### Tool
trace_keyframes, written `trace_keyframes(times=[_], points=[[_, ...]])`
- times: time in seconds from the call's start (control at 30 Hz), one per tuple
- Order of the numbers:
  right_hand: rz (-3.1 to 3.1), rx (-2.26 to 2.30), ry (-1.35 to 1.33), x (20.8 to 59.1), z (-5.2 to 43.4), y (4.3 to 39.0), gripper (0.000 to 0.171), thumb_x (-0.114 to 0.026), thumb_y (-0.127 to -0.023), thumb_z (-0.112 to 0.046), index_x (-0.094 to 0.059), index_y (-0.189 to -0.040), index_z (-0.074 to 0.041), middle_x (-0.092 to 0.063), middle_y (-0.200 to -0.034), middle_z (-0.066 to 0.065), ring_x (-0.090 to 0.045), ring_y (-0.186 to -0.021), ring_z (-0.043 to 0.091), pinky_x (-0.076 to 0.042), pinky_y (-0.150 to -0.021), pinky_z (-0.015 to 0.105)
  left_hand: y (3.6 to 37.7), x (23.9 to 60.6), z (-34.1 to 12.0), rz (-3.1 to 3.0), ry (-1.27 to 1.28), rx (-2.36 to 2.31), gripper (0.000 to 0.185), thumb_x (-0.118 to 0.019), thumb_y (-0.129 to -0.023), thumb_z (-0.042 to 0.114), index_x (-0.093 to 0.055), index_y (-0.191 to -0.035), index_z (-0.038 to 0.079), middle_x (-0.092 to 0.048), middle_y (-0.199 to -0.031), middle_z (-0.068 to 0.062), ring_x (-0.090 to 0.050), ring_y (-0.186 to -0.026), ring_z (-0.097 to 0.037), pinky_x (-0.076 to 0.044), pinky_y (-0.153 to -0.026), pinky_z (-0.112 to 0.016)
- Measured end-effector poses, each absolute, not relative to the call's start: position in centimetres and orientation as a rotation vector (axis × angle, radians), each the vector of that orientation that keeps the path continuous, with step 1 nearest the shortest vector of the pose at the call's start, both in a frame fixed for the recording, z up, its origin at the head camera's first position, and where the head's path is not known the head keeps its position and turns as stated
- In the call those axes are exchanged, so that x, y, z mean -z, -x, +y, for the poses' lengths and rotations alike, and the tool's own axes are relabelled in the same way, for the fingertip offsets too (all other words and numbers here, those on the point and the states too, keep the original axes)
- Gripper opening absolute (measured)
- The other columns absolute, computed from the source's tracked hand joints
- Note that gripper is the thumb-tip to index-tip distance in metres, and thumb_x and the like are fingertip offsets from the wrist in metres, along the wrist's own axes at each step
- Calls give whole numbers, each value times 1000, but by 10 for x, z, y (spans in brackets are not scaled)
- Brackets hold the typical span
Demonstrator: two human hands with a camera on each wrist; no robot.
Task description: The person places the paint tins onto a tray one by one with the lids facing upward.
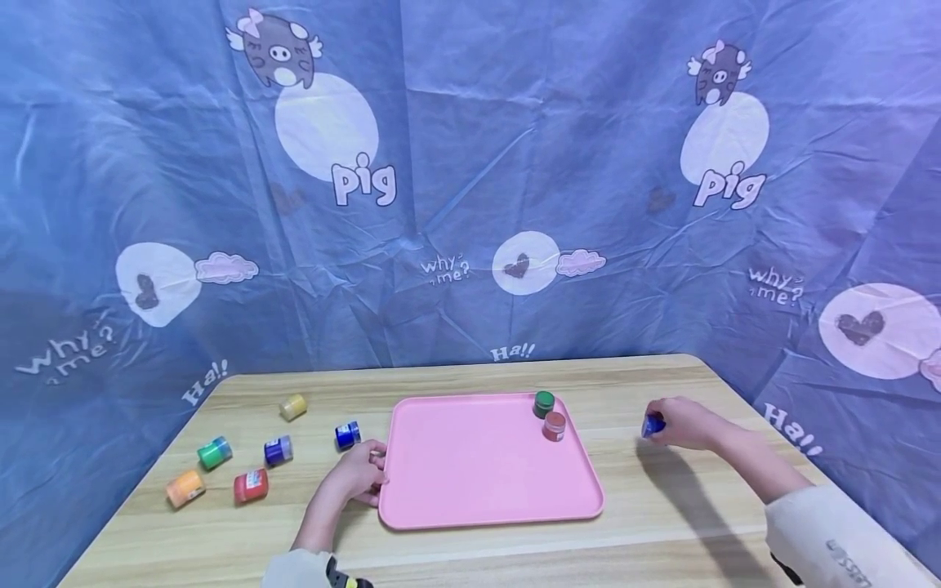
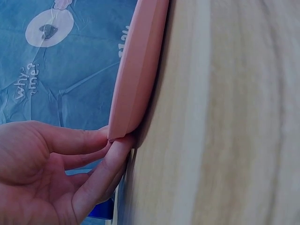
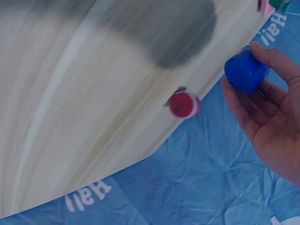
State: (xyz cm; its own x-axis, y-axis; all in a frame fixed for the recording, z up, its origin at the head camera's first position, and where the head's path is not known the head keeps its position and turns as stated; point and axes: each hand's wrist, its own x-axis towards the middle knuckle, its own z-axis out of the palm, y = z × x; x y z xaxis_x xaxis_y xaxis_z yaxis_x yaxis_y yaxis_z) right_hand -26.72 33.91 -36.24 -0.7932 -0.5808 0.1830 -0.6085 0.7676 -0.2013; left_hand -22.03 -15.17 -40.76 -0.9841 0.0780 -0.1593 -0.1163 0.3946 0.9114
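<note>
My left hand (image 1: 360, 471) pinches the left edge of the pink tray (image 1: 478, 465), thumb above and fingers beneath, so the tray lies directly to the right of that hand, flat on the wooden table (image 1: 470, 563). My right hand (image 1: 687, 423) grips a blue jar (image 3: 246, 70) between thumb and fingers, holding it above the table, to the right of the tray and apart from it.

Between my two hands, nearer the right one, a green jar (image 1: 544, 403) and a red jar (image 1: 555, 426) stand upright on the tray, by its far right corner. Just beyond my left hand sits a dark blue jar (image 1: 348, 435), and farther out on that side a yellow jar (image 1: 293, 407). Left of the same hand lie a purple-blue jar (image 1: 278, 451) and a second red jar (image 1: 251, 486); farther left again are a second green jar (image 1: 215, 453) and an orange jar (image 1: 185, 488). The right wrist view also shows a red-ended jar (image 3: 183, 104) on the table, apart from my right hand, near the table's edge. Beyond both hands hangs a blue cloth (image 1: 456, 163) printed with pigs and hearts.
</note>
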Motion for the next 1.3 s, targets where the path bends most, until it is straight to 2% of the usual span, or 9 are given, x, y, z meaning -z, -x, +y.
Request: trace_keyframes(times=[0.33, 0.6, 0.77, 1.03, 1.3], points=[[-2904, -282, -900, 350, 299, 258, 20, -74, -66, -10, -61, -79, -1, -56, -71, -2, -49, -63, 9, -45, -55, 26, 223, 408, -152, 2475, 42, -1624, 46, -49, -71, -20, -42, -117, -16, -51, -85, -15, -54, -61, -22, -53, -50, -32], [-2892, -332, -904, 357, 279, 260, 25, -74, -69, -13, -62, -85, 1, -58, -75, 1, -53, -66, 13, -48, -59, 29, 223, 409, -153, 2470, 38, -1640, 45, -49, -70, -20, -42, -115, -16, -51, -83, -14, -54, -60, -21, -53, -49, -32], [-2897, -359, -876, 364, 268, 260, 26, -75, -69, -17, -63, -86, -1, -58, -75, -1, -52, -66, 12, -47, -57, 27, 222, 410, -153, 2469, 50, -1641, 46, -49, -70, -20, -42, -115, -16, -50, -82, -13, -53, -59, -20, -53, -49, -32], [-2917, -553, -717, 368, 252, 256, 25, -77, -69, -19, -64, -83, -3, -55, -70, -3, -48, -61, 10, -44, -54, 26, 223, 411, -152, 2470, 43, -1643, 45, -49, -70, -20, -42, -114, -16, -50, -82, -13, -54, -60, -21, -53, -50, -33], [-2923, -798, -608, 377, 241, 259, 21, -76, -70, -14, -64, -83, -2, -56, -70, -3, -49, -62, 11, -44, -56, 26, 224, 413, -152, 2473, 37, -1645, 45, -49, -70, -19, -43, -114, -16, -50, -83, -13, -54, -60, -21, -53, -50, -33]])
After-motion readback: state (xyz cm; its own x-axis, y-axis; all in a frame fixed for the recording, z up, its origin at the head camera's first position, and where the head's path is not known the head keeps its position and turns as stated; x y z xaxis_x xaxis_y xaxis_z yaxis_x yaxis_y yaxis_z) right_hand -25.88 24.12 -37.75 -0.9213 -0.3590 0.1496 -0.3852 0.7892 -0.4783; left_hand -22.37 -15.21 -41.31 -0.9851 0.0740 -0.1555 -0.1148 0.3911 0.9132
